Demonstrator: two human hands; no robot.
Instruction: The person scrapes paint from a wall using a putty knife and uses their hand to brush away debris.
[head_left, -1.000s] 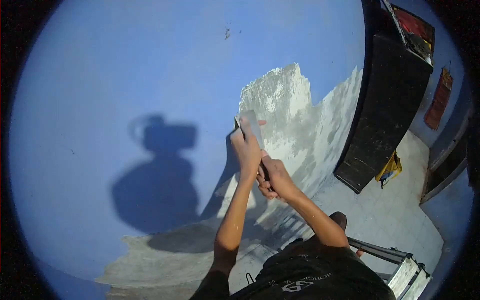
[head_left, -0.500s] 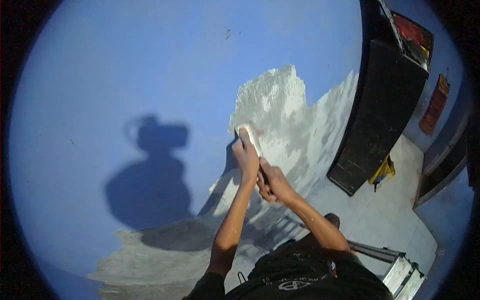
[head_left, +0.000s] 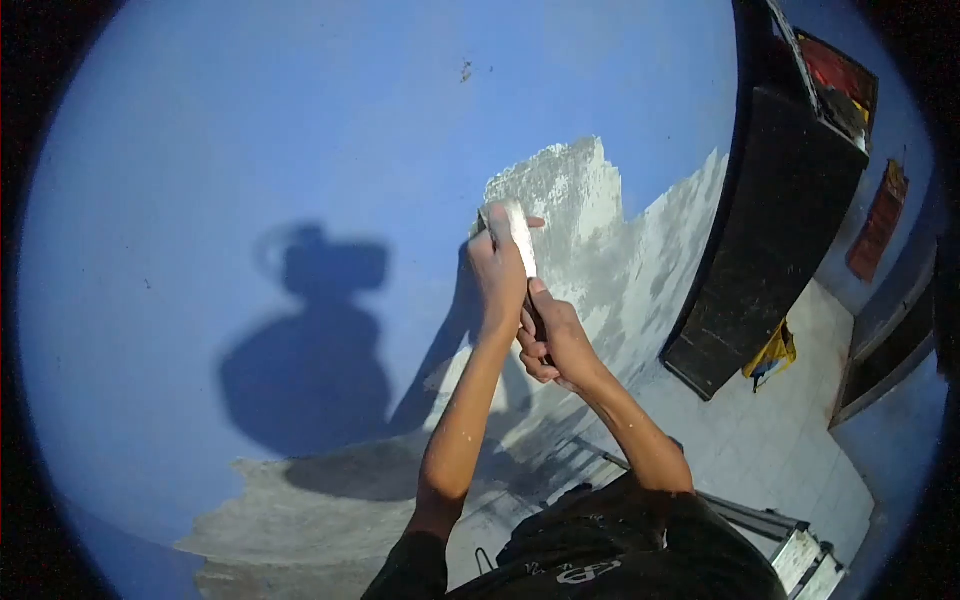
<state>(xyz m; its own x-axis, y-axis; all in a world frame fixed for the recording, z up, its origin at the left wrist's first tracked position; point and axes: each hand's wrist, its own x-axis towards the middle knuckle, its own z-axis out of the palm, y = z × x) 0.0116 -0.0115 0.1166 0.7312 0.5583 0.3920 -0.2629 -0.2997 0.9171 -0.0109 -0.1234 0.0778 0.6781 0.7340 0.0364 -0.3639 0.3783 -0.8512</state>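
A scraper with a pale, whitened blade (head_left: 523,243) and a dark handle lies against the wall at the left edge of a bare patch (head_left: 572,195). My right hand (head_left: 556,338) is wrapped round the handle from below. Higher up, my left hand (head_left: 497,272) grips the blade part, thumb along it and a fingertip showing past its right side. The blade's working edge is mostly hidden by the left hand. Blue paint (head_left: 330,120) covers the wall around the grey and white patch, whose border is ragged.
A tall black cabinet (head_left: 770,230) stands against the wall on the right, with a yellow bag (head_left: 772,352) by its foot. Below right, a metal ladder or stand (head_left: 800,555) is beside my body. Pale floor tiles (head_left: 740,440) show there. My shadow falls on the wall at left.
Both hands and the scraper have moved up along the left edge of the bare patch. The grip looks the same. The view has shifted slightly.
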